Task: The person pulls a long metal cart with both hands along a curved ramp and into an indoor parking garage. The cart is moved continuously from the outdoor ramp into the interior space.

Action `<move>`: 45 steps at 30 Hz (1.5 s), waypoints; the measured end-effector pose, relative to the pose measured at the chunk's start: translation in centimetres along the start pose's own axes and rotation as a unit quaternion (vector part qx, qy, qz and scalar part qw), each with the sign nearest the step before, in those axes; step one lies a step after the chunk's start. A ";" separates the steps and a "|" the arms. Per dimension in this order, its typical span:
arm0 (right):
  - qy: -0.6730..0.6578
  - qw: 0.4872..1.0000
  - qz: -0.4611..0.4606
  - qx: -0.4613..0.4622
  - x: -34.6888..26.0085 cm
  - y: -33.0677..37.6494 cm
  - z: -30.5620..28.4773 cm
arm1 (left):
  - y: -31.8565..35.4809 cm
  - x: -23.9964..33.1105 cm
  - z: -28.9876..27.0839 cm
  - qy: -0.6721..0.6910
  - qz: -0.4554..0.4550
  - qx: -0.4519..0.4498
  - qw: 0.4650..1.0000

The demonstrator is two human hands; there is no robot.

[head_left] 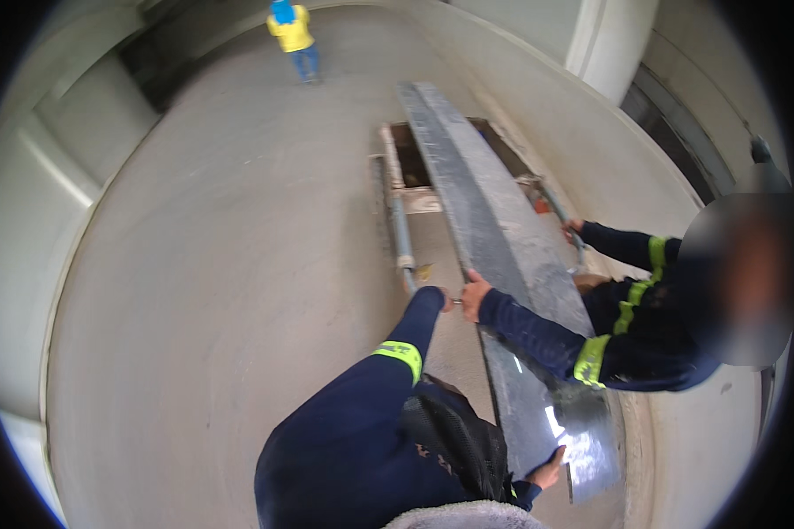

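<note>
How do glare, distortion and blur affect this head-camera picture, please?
Head view: bright glare sits on the near end of the long grey slab beside the person's right hand; fisheye bending curves the slab, the metal pipe and the walls toward a black rim; lighting is soft, with faint shadows; the left hand is small but sharp.

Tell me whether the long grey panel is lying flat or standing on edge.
Lying flat. The long grey panel shows its broad face upward, resting across a metal frame; the right hand touches its near end.

A person in a yellow jacket [291, 31] stands far across the concrete floor [238, 264]
</note>
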State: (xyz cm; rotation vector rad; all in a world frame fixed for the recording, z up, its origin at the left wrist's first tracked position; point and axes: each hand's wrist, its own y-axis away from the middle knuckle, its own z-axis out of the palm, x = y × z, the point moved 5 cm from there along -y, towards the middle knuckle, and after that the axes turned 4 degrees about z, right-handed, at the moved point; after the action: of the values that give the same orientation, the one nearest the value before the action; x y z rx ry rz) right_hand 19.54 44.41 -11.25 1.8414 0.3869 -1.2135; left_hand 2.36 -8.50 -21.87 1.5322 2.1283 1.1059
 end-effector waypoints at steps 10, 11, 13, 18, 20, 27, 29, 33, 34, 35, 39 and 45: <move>0.002 1.000 0.014 -0.014 -17.1 -9.7 6.2 | 0.4 12.9 -15.6 0.048 -0.075 0.055 0.995; 0.024 0.999 0.030 0.005 -16.4 -8.9 6.5 | 0.3 12.3 -16.3 0.058 -0.079 0.045 0.994; -0.036 0.999 -0.015 -0.006 -14.9 -8.1 8.1 | -0.3 9.9 -14.6 0.072 -0.085 0.047 0.993; 0.000 1.000 0.012 0.005 -10.6 -9.9 4.7 | -2.7 9.6 -8.4 0.086 -0.098 0.094 0.987; -0.016 1.000 0.010 0.025 -10.6 -9.7 4.5 | -2.1 10.8 -9.5 0.047 -0.085 0.016 0.995; 0.012 1.000 0.003 0.028 -12.3 -8.7 7.2 | 0.7 11.3 -12.3 0.062 -0.088 0.013 0.994; 0.012 0.999 0.019 0.025 -9.8 -8.5 6.8 | -0.1 9.4 -10.6 0.041 -0.074 0.032 0.996; 0.033 0.998 0.002 0.047 -7.3 -6.2 5.9 | -1.9 6.3 -8.6 0.018 -0.021 0.020 0.999; 0.042 0.998 -0.005 0.050 -6.0 -6.6 6.2 | -3.2 5.5 -7.9 0.003 -0.002 0.017 1.000; -0.011 0.999 -0.039 0.014 -6.1 -5.9 6.9 | -5.0 3.8 -6.3 -0.020 0.020 0.019 0.999; -0.183 0.947 -0.053 -0.259 2.3 -5.6 7.1 | -7.5 -1.3 -1.5 -0.075 0.059 0.074 0.993; -0.045 0.992 -0.055 -0.107 8.3 -5.9 2.4 | -2.1 0.2 4.1 0.000 -0.001 0.116 0.993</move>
State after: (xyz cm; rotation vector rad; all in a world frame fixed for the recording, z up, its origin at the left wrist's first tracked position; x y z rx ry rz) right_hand 18.25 44.23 -21.66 1.5943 0.5530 -1.2730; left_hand 3.46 -6.95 -26.12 1.6264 2.3258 0.8816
